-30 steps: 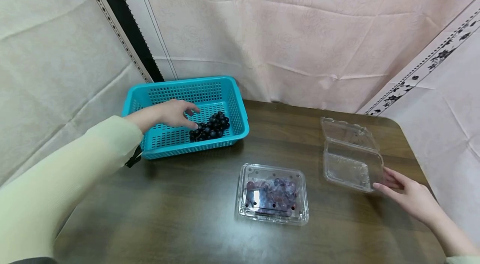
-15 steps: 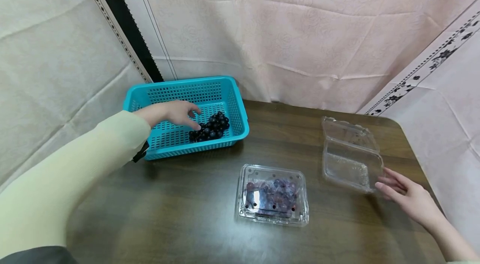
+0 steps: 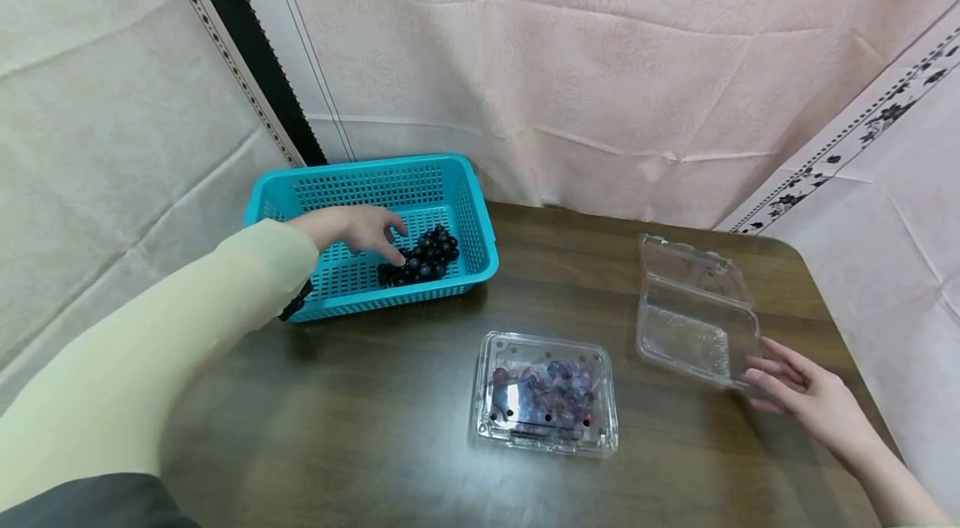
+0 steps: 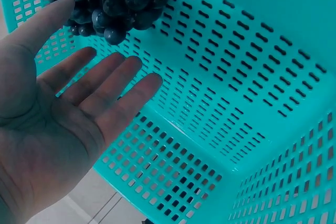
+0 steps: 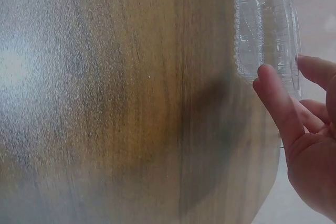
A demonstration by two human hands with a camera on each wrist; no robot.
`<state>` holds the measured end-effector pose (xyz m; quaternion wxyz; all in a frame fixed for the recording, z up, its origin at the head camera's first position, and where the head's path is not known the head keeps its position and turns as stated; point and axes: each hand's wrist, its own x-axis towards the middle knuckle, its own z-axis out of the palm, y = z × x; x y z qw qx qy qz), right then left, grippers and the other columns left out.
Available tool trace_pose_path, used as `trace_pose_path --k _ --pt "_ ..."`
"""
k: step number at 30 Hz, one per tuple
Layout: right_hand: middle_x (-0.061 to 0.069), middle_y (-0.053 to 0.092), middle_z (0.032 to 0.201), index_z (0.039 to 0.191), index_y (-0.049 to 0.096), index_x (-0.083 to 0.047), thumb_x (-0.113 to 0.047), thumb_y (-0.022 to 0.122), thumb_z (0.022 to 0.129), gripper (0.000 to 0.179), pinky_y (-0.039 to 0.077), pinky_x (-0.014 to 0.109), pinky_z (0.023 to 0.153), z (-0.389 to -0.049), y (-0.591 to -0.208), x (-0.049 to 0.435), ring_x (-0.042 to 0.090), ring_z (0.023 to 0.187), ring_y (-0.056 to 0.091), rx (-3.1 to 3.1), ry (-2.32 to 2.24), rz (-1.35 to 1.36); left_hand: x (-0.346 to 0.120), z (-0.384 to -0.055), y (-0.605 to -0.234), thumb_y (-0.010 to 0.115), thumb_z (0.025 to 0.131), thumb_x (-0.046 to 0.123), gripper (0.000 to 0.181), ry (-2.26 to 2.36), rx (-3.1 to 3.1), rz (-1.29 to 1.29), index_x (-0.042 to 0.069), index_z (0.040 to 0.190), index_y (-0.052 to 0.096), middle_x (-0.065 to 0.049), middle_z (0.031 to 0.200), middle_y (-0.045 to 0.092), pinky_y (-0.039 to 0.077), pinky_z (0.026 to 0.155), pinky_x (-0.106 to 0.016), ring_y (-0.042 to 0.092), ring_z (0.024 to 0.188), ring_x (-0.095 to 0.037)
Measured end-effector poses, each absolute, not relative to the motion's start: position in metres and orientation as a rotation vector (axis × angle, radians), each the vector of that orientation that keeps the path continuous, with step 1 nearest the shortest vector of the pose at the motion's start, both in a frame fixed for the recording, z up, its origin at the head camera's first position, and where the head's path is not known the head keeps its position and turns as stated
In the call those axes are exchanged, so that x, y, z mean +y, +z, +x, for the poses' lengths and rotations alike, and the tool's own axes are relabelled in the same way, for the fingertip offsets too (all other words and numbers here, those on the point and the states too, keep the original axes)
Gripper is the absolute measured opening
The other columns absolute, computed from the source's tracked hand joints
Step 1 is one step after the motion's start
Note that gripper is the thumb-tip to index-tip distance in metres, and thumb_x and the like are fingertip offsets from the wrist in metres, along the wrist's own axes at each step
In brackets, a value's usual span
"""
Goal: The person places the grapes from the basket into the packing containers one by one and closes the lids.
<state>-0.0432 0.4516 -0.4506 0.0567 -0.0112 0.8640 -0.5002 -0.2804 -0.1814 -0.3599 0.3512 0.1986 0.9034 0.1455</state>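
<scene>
Left of centre in the head view, as it reaches my remote station: one left hand, palm turned toward its wrist camera, fingers spread and nearly straight, thumb set well apart from them. The thumb tip overlaps a dark grape bunch; whether it touches or lies just over the fruit, I cannot tell.

Lower right: one right hand, thumb and fingers extended and apart, at the near right end of a clear container. I read contact there, but how hard they press I cannot tell.

The bunch: round, near-black grapes, with pinkish stems showing in my left wrist view; it lies in the right part of a turquoise basket, slotted and rectangular, left of centre. The clear container: its lid folded back toward the top of the frame.

Below centre, between the two hands: one lidded clear box, its top pierced with holes, reddish-purple grapes inside.

Further out: one pale green sleeve, left; one brown wood-grain table, under all the containers; one pale patterned cloth, across the upper frame.
</scene>
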Motion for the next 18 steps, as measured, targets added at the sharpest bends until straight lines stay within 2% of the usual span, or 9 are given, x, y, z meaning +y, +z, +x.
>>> trace_pose_path --k 4,6,8,10,13,18 --pt "-0.021 0.073 0.124 0.157 0.019 0.023 -0.002 0.061 0.108 0.069 0.065 0.037 0.079 -0.0435 -0.4518 0.4517 0.006 0.101 0.077 2.543 -1.627 -0.037 -0.1777 -0.2811 -0.3631 0.069 0.105 0.031 0.071 0.379 2.321 0.495 0.0 0.162 0.039 -0.03 0.158 0.047 0.058 0.101 -0.057 0.051 0.141 -0.045" --pt "-0.016 0.076 0.121 0.157 0.025 0.022 -0.002 0.06 0.109 0.064 0.065 0.036 0.08 -0.0445 -0.4536 0.4518 0.007 0.101 0.077 2.495 -1.684 -0.02 -0.1763 -0.2802 -0.3629 0.07 0.105 0.031 0.072 0.391 2.31 0.485 0.0 0.162 0.039 -0.03 0.158 0.046 0.057 0.102 -0.058 0.05 0.142 -0.046" --pt "-0.014 0.077 0.12 0.156 0.043 0.007 -0.001 0.059 0.109 0.051 0.064 0.034 0.082 -0.0458 -0.4553 0.4521 0.007 0.102 0.077 2.444 -1.744 -0.005 -0.1751 -0.2789 -0.362 0.071 0.104 0.031 0.075 0.417 2.294 0.479 0.0 0.163 0.037 -0.031 0.159 0.044 0.056 0.104 -0.059 0.049 0.143 -0.047" --pt "-0.012 0.078 0.118 0.147 0.057 -0.011 0.0 0.058 0.109 0.04 0.064 0.032 0.082 -0.0467 -0.4564 0.4519 0.008 0.101 0.077 2.409 -1.783 0.003 -0.1742 -0.2783 -0.3614 0.073 0.103 0.031 0.078 0.447 2.275 0.471 -0.001 0.163 0.035 -0.032 0.16 0.043 0.054 0.106 -0.061 0.047 0.145 -0.048" --pt "-0.011 0.078 0.118 0.132 0.063 -0.032 0.002 0.056 0.109 0.041 0.064 0.031 0.082 -0.0482 -0.4575 0.4514 0.008 0.101 0.077 2.354 -1.85 -0.013 -0.1738 -0.279 -0.3622 0.073 0.103 0.032 0.081 0.479 2.251 0.463 0.0 0.165 0.032 -0.031 0.162 0.041 0.053 0.108 -0.062 0.045 0.147 -0.047" --pt "-0.008 0.079 0.118 0.131 0.064 -0.029 0.004 0.055 0.109 0.04 0.064 0.032 0.082 -0.0496 -0.4593 0.4494 0.007 0.103 0.077 2.302 -1.914 -0.038 -0.1712 -0.2813 -0.3642 0.073 0.103 0.034 0.08 0.485 2.238 0.451 0.002 0.165 0.034 -0.029 0.161 0.043 0.054 0.108 -0.06 0.045 0.147 -0.045"
